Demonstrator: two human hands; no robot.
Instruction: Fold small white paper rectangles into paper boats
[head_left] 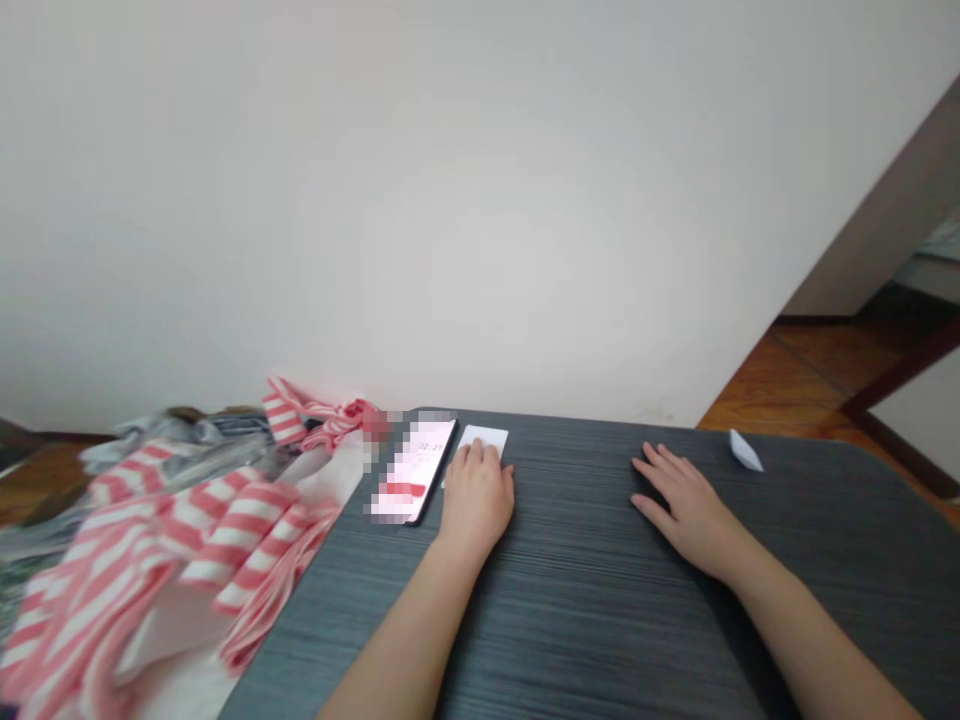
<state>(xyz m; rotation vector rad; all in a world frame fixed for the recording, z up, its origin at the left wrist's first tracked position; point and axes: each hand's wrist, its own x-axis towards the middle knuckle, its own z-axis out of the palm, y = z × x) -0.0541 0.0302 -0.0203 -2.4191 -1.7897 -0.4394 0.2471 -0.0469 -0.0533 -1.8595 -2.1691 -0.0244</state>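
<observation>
My left hand [478, 493] lies on a white card or slip of paper [489, 437] at the far side of the dark grey table [585, 620], fingers curled down onto it. Just left of that hand lies a phone [415, 470] with a lit screen. My right hand [684, 505] rests flat on the bare tabletop, fingers spread, nothing in it. A small folded white paper [745, 451] sits beyond my right hand near the far right edge.
A heap of red-and-white striped cloth [172, 545] and grey fabric [180, 435] lies over the table's left edge. A plain white wall [450, 200] stands directly behind the table. Wooden floor [810, 385] and a doorway show at the right.
</observation>
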